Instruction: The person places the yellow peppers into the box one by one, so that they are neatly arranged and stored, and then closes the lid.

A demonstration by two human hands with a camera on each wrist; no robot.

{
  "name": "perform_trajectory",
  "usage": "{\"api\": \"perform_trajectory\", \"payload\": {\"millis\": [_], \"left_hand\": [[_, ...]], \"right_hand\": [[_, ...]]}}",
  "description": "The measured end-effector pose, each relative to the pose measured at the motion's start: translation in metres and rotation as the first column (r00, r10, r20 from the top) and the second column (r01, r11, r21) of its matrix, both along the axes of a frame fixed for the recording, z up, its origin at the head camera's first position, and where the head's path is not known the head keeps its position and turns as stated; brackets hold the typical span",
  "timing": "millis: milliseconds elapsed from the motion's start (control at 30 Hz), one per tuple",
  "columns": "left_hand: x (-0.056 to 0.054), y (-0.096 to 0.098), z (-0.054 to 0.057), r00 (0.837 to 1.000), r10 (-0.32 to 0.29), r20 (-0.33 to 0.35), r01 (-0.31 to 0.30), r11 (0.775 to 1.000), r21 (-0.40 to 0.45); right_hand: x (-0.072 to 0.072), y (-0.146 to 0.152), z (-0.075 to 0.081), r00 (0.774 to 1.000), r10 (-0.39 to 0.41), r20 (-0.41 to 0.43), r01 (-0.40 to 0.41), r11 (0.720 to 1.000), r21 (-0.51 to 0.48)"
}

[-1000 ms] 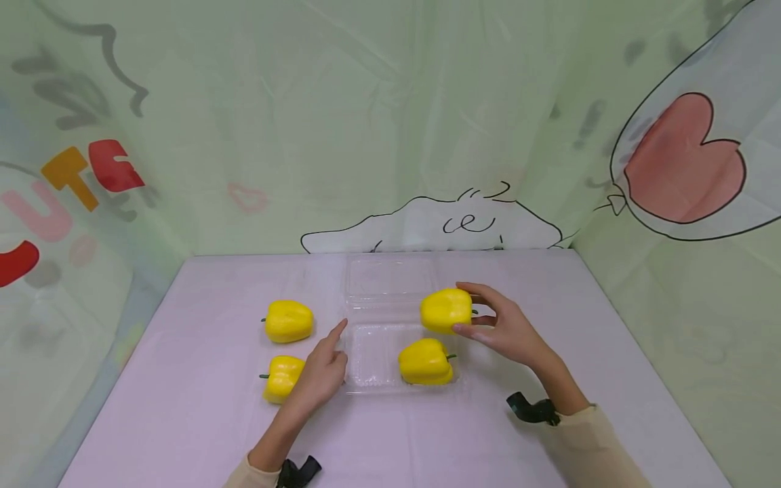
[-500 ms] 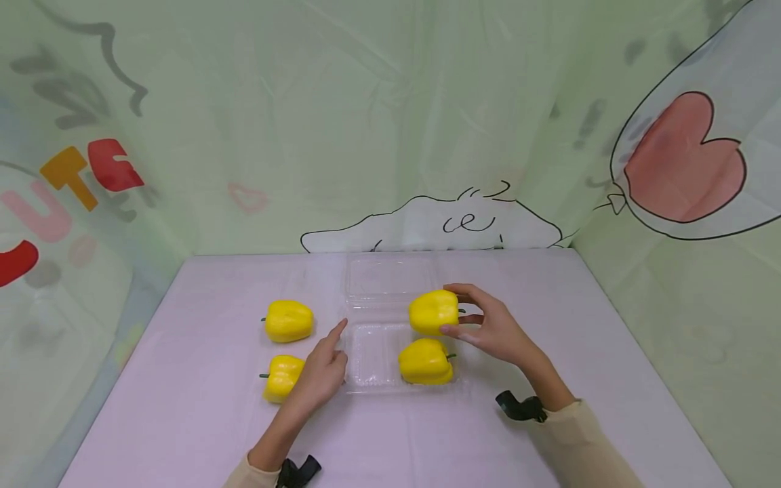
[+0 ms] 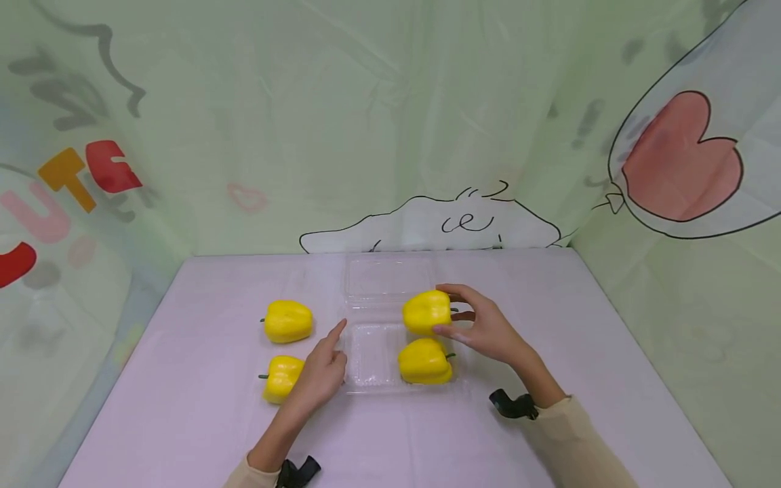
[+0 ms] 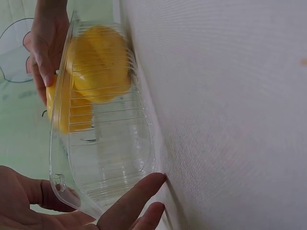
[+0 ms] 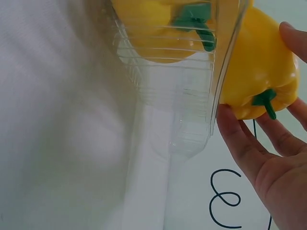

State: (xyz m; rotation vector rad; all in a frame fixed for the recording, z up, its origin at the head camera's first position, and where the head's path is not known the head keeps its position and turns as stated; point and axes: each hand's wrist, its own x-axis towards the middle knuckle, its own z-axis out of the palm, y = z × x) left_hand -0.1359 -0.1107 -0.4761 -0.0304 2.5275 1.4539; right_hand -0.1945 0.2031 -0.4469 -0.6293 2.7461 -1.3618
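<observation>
A clear plastic clamshell box (image 3: 373,356) lies with its lid (image 3: 390,278) folded back on the table. My left hand (image 3: 323,373) holds its left side; in the left wrist view the thumb crosses the rim and the fingers (image 4: 136,199) lie along the outer wall. One yellow bell pepper (image 3: 425,361) sits in the right part of the box. Over the box's back right part, my right hand (image 3: 485,329) grips another yellow bell pepper (image 3: 425,313) by its stem end. In the right wrist view, this held pepper (image 5: 261,62) is above the rim.
To the left of the box lie two more yellow bell peppers, one farther back (image 3: 288,321) and one nearer (image 3: 283,378), partly hidden by my left hand. A pale cloth covers the table (image 3: 201,420). Printed fabric walls (image 3: 366,135) close in the back and sides.
My right hand has moved left with its yellow bell pepper, from beyond the box's right edge to above its back right part. My left hand has stayed in place.
</observation>
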Motion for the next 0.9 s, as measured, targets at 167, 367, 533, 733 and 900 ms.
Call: {"api": "perform_trajectory", "payload": {"millis": [167, 367, 533, 733, 900], "left_hand": [[-0.0003, 0.0, -0.0007, 1.0, -0.003, 0.001, 0.003, 1.0, 0.002], [-0.0012, 0.0003, -0.0003, 1.0, -0.004, -0.015, 0.004, 1.0, -0.017], [-0.0005, 0.0007, -0.0008, 1.0, 0.002, -0.017, -0.002, 1.0, -0.023], [0.0001, 0.001, 0.0001, 1.0, 0.01, -0.022, -0.01, 0.999, -0.033], [0.0003, 0.0013, 0.0004, 1.0, 0.012, -0.019, -0.013, 0.999, -0.036]], "right_hand": [[0.0005, -0.0025, -0.0009, 1.0, 0.004, -0.004, -0.004, 1.0, 0.023], [-0.0022, -0.0039, -0.0032, 1.0, 0.01, -0.016, -0.009, 0.999, 0.034], [-0.0034, -0.0062, -0.0036, 1.0, 0.0, -0.009, 0.0, 0.999, 0.051], [-0.0048, -0.0081, -0.0036, 1.0, 0.006, -0.014, -0.006, 0.999, 0.049], [-0.0045, -0.0098, -0.0052, 1.0, 0.013, -0.012, -0.013, 0.998, 0.054]]}}
